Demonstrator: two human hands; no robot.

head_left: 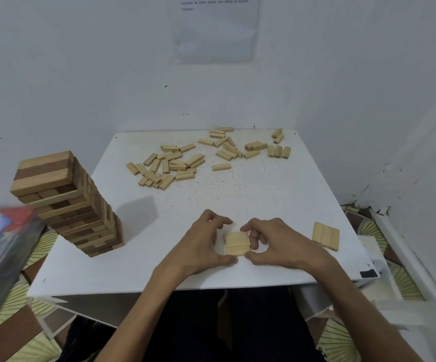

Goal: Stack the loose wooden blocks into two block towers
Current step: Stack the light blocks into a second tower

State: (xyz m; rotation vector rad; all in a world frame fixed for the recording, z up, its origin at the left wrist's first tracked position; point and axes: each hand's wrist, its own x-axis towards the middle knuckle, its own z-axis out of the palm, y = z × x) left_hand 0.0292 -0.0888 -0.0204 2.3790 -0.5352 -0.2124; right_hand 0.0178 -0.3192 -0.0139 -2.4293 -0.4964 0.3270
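Curled left grip (201, 244) and right grip (277, 244) pinch small block stack (237, 242).

Tall tower (67, 205): light and brown blocks, many layers, standing at 9 o'clock.
Loose blocks (167, 165): pale, lying flat, scattered from 11 to 1 o'clock.
Small bunch (237, 242): pale blocks pressed together, 6 o'clock.
Three blocks (326, 235): flat, side by side, 4 o'clock.

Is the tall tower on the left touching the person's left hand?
Apart. The head view shows bare table between the tall tower and the left hand; it and the right hand hold the small stack.
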